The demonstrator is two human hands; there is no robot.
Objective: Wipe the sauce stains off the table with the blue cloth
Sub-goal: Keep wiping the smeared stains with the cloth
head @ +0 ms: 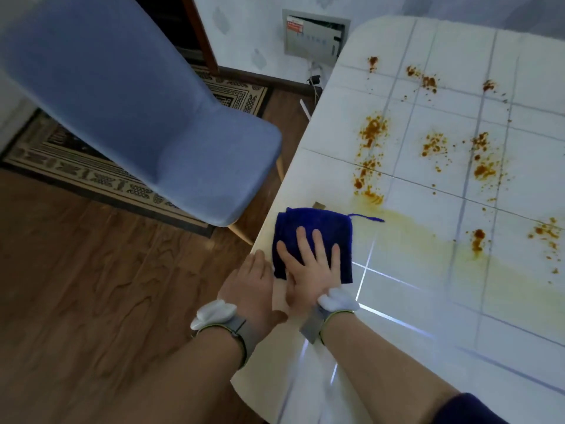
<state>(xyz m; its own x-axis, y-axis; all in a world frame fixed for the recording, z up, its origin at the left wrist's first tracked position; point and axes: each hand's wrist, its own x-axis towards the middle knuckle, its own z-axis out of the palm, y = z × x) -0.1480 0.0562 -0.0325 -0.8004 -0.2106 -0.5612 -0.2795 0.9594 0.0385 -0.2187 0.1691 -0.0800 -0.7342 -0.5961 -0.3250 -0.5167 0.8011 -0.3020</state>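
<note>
Left wristband: grey fabric strap, yellow-green edging, white rounded pod on top. Right wristband: identical make. Forearms bare. Dark navy sleeve at 5 o'clock, on the right arm.

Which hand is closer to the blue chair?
Left. The left hand sits at the table edge facing the blue chair; the right hand presses the blue cloth, farther in.

Dim, bluish light; glare streaks on table.

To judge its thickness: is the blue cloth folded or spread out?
Folded: the blue cloth is a compact square with layered edges at its far left corner, under the flat right hand.
</note>
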